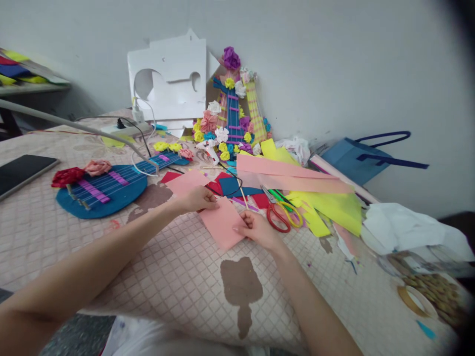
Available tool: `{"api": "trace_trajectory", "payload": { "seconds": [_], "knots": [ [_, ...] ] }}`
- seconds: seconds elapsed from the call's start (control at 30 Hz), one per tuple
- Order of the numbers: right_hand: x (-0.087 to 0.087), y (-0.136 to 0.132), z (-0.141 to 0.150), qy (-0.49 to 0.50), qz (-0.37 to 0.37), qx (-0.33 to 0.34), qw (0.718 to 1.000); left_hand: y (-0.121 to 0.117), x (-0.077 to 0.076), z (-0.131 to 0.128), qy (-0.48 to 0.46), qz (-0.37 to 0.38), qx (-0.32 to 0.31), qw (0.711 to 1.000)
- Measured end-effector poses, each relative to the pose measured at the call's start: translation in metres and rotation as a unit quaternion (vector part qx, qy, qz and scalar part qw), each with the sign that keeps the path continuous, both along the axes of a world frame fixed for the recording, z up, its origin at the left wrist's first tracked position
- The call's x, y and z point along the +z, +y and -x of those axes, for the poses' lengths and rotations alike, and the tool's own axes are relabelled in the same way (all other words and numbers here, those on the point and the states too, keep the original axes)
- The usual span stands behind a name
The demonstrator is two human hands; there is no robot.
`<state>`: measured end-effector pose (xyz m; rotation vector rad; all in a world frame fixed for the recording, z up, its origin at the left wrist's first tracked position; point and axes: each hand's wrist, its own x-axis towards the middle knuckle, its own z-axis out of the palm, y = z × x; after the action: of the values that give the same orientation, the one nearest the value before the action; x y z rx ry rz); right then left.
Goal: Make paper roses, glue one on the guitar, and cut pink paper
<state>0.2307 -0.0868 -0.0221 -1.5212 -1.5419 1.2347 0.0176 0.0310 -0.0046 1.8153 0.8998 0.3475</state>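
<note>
A pink paper square is stretched between my two hands, just above the quilted tablecloth. My left hand pinches its upper left edge, while my right hand grips its right corner between thumb and fingers. A thin wooden stick runs up from behind my right fingers; whether they hold it too I cannot tell. Beyond my left hand lies another pink paper piece. Scissors with red and yellow handles rest to the right of my right hand, beside long pink strips and yellow paper.
On the left lie a blue paper guitar with paper flowers and a phone. A white glue gun stands before flower-covered guitars. White cut board leans on the wall. A tape roll is at the right.
</note>
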Motion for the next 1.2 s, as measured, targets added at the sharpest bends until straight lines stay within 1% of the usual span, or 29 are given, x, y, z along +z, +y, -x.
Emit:
{"api": "trace_trajectory", "payload": {
  "seconds": [0.17,0.27,0.33,0.4,0.43,0.47,0.5,0.53,0.57,0.63,0.7,0.73,0.8,0.87,1.0,1.2],
  "knots": [
    [-0.004,0.000,0.005,-0.024,-0.018,0.006,1.000,-0.003,-0.009,0.020,0.011,-0.002,0.038,0.999],
    [-0.004,0.000,0.010,-0.058,-0.055,-0.014,0.997,-0.005,-0.014,0.029,0.009,-0.011,0.056,0.998],
    [-0.002,-0.001,0.013,-0.086,-0.094,-0.053,0.990,-0.004,-0.017,0.033,0.008,-0.014,0.056,0.998],
    [0.001,-0.003,0.016,-0.120,-0.167,-0.084,0.975,-0.003,-0.019,0.035,0.011,-0.019,0.057,0.998],
    [0.004,-0.005,0.017,-0.139,-0.212,-0.078,0.964,-0.002,-0.020,0.035,0.013,-0.021,0.058,0.998],
    [0.006,-0.007,0.019,-0.160,-0.256,-0.056,0.952,-0.001,-0.021,0.035,0.015,-0.024,0.059,0.998],
    [0.008,-0.011,0.020,-0.184,-0.292,-0.019,0.938,0.000,-0.021,0.036,0.017,-0.025,0.059,0.998],
    [0.010,-0.014,0.021,-0.211,-0.314,0.029,0.925,0.000,-0.021,0.036,0.018,-0.026,0.059,0.998],
    [0.011,-0.018,0.023,-0.241,-0.318,0.079,0.913,0.001,-0.021,0.036,0.019,-0.025,0.057,0.998],
    [0.010,-0.027,0.025,-0.309,-0.303,0.171,0.885,0.002,-0.021,0.037,0.018,-0.024,0.057,0.998],
    [0.007,-0.034,0.027,-0.372,-0.279,0.235,0.853,0.003,-0.020,0.037,0.017,-0.027,0.059,0.998],
    [0.005,-0.038,0.028,-0.396,-0.269,0.253,0.841,0.003,-0.020,0.037,0.017,-0.029,0.062,0.998],
    [0.001,-0.042,0.028,-0.428,-0.257,0.269,0.824,0.004,-0.019,0.038,0.019,-0.033,0.065,0.997],
    [-0.002,-0.044,0.028,-0.445,-0.255,0.273,0.814,0.004,-0.018,0.038,0.022,-0.034,0.066,0.997],
    [-0.002,-0.045,0.027,-0.448,-0.264,0.271,0.810,0.005,-0.016,0.038,0.026,-0.039,0.069,0.996],
    [0.002,-0.049,0.026,-0.444,-0.258,0.293,0.807,0.006,-0.015,0.038,0.029,-0.034,0.073,0.996]
  ]
}}
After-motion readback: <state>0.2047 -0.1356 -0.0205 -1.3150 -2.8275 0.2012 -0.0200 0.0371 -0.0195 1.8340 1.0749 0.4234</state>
